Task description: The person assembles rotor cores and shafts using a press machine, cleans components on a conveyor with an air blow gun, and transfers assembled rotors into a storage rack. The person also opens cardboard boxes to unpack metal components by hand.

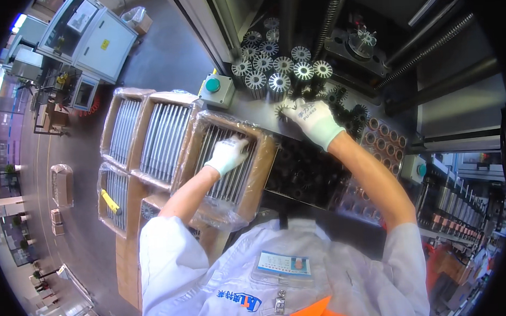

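My left hand (229,154), in a white glove, reaches into a plastic-lined cardboard box (269,163) of long metal shafts (227,185). Its fingers curl down against the shafts near the box's far right corner; what lies under the fingertips is hidden. My right hand (315,119), also gloved, is over the machine's metal table. Between its thumb and fingers it pinches a thin dark toothed ring (283,112). Just beyond stand several slotted motor cores (279,82) in upright stacks. More dark toothed pieces (351,115) lie to the right of this hand.
A grey box with a green push button (212,85) stands between the cartons and the cores. More cartons of shafts (163,140) are at left. A tray of copper-coloured rings (382,142) lies at right. Behind are a fixture (362,42) and machine columns (444,85).
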The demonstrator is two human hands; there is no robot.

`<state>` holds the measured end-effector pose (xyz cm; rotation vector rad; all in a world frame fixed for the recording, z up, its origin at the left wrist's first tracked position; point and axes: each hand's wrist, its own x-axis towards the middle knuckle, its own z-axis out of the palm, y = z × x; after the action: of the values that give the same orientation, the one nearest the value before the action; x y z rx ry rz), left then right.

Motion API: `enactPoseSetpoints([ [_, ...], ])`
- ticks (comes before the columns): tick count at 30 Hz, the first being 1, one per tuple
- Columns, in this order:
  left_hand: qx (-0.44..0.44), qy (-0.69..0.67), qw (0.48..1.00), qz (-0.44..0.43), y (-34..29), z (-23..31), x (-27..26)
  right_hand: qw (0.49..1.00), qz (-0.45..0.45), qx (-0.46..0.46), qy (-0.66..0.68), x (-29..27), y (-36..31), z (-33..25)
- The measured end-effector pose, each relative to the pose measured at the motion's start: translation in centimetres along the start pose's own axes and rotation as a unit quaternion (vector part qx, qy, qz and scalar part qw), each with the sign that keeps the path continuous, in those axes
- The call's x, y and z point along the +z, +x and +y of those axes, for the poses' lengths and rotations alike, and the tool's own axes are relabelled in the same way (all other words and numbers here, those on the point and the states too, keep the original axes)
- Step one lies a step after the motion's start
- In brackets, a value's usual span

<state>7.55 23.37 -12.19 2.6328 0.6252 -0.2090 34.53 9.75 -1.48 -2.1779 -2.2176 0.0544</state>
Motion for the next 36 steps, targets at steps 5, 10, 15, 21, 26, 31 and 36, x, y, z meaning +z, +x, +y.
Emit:
enactPoseSetpoints([
  [5, 0.009, 0.016, 0.999, -0.026, 1.2, 0.2, 1.0, 0.999, -0.001, 0.034, 0.04, -1.0, -0.3, 0.0],
  [10, -0.02, 0.003, 0.997, -0.071, 2.2, 0.5, -0.2, 0.983, 0.079, 0.08, 0.146, -1.5, -1.7, 1.6],
  [15, -0.007, -0.067, 0.998, -0.019, 1.2, -0.8, -1.1, 0.917, 0.218, 0.09, 0.321, -3.0, -3.1, 3.5],
  [21, -0.123, -0.584, 0.803, 0.007, -3.7, -1.5, -1.6, 0.736, 0.199, 0.266, 0.591, -6.0, -5.7, 6.9],
  [26, -0.15, -0.633, 0.756, -0.075, -8.1, 0.7, -2.2, 0.714, 0.252, 0.299, 0.581, -6.3, -6.4, 9.9],
  [31, -0.199, -0.561, 0.78, -0.193, -11.9, 1.0, 1.0, 0.708, 0.31, 0.292, 0.563, -7.9, -6.0, 12.2],
  [36, -0.22, -0.581, 0.78, -0.076, -12.2, 2.1, -1.9, 0.72, 0.366, 0.28, 0.52, -8.6, -3.6, 15.2],
])
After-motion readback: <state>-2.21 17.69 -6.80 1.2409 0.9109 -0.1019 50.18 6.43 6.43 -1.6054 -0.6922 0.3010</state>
